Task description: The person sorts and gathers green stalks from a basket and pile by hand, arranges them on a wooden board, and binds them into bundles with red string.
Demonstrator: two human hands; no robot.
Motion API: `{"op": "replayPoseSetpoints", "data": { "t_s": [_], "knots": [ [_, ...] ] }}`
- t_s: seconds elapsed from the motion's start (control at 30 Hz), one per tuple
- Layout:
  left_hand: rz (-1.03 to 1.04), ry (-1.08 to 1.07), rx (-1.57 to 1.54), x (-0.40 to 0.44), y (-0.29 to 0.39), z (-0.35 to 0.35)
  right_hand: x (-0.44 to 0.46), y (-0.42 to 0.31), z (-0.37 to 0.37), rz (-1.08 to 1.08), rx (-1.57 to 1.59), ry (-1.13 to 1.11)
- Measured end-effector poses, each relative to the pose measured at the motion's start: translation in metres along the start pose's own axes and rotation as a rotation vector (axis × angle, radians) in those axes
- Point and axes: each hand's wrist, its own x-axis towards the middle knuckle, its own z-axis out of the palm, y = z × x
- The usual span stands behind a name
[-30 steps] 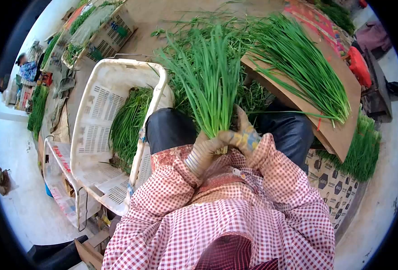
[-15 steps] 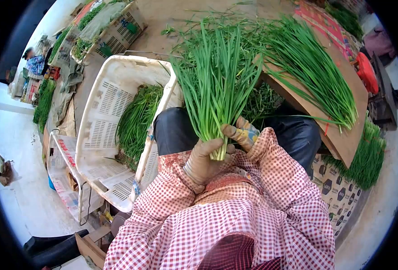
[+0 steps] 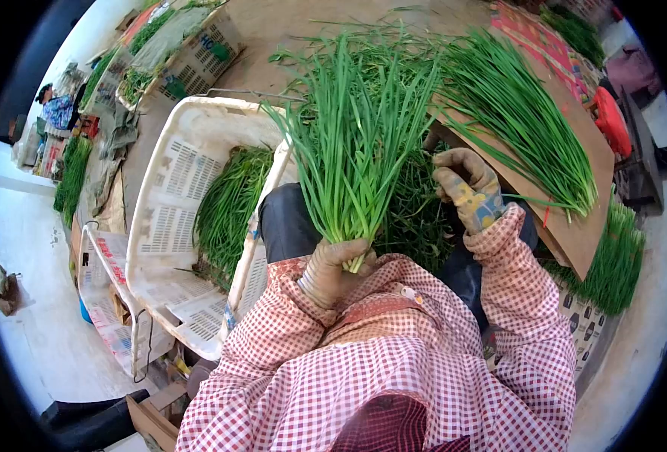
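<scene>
A bunch of long green stalks (image 3: 360, 151) stands upright with its leaves fanned out, its pale lower ends in the grip of my gloved left hand (image 3: 335, 271). To the right of the bunch, my gloved right hand (image 3: 469, 190) is raised above my knee with its fingers curled; whether anything is between them is too small to tell. Beside that hand, a larger pile of green stalks (image 3: 525, 124) lies on a brown board (image 3: 586, 237). Loose green leaves (image 3: 416, 203) cover the floor behind the bunch and between my knees.
A white plastic basket (image 3: 139, 203) with greens (image 3: 232, 203) inside stands at my left. More crates (image 3: 198, 60) of greens are at the back left, near a person in blue (image 3: 60, 111). At right are a red bag (image 3: 612, 122) and more green stalks (image 3: 616, 264).
My right hand has left the stalk ends and moved right and up, away from the bunch. My left hand still holds the bunch, whose leaves have spread wider.
</scene>
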Motion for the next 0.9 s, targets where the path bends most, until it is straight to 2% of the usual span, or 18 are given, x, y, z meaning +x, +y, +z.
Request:
{"op": "replayPoseSetpoints", "data": {
  "t_s": [0.03, 0.07, 0.13, 0.17, 0.23, 0.43, 0.5, 0.57, 0.63, 0.7, 0.73, 0.77, 0.8, 0.83, 0.9],
  "knots": [
    [0.009, -0.030, -0.001, 0.000, 0.000, 0.001, 0.002, -0.010, 0.000, -0.027, -0.011, -0.089],
    [0.019, -0.060, -0.002, 0.000, 0.000, 0.002, 0.006, -0.017, 0.004, -0.026, -0.009, -0.083],
    [0.005, -0.064, 0.020, 0.000, -0.002, -0.002, 0.017, -0.031, 0.013, -0.222, -0.425, -0.246],
    [-0.005, -0.067, 0.037, 0.000, -0.003, -0.004, 0.023, -0.039, 0.017, -0.222, -0.422, -0.243],
    [-0.001, -0.037, 0.066, -0.002, -0.007, -0.004, 0.035, -0.052, 0.021, -0.036, -0.786, -0.396],
    [0.044, -0.040, 0.237, -0.007, -0.005, -0.005, 0.048, -0.038, 0.027, -0.198, -0.915, -0.444],
    [0.053, -0.022, 0.262, -0.010, 0.000, 0.001, 0.061, -0.039, 0.032, 0.002, -1.016, -0.683],
    [0.104, 0.090, 0.291, -0.011, 0.006, 0.005, 0.062, -0.039, 0.035, 0.057, -0.988, -0.677],
    [0.115, 0.063, 0.286, -0.012, 0.015, 0.001, 0.076, -0.020, 0.032, -0.166, -0.827, -0.440],
    [0.136, 0.037, 0.280, -0.015, 0.022, 0.000, 0.090, -0.013, 0.020, -0.171, -0.736, -0.129],
    [0.169, 0.073, 0.305, -0.017, 0.026, 0.002, 0.099, -0.013, 0.012, -0.067, -0.587, -0.061],
    [0.200, 0.111, 0.329, -0.018, 0.029, 0.002, 0.105, -0.012, 0.005, 0.054, -0.227, 0.021],
    [0.210, 0.116, 0.329, -0.019, 0.031, -0.002, 0.101, -0.012, 0.000, -0.003, 0.200, 0.086],
    [0.213, 0.104, 0.339, -0.018, 0.032, -0.007, 0.096, -0.024, -0.007, -0.030, 0.187, 0.222],
    [0.219, 0.090, 0.346, -0.015, 0.036, -0.009, 0.074, -0.033, 0.000, -0.028, 0.400, 0.247]
  ]
}}
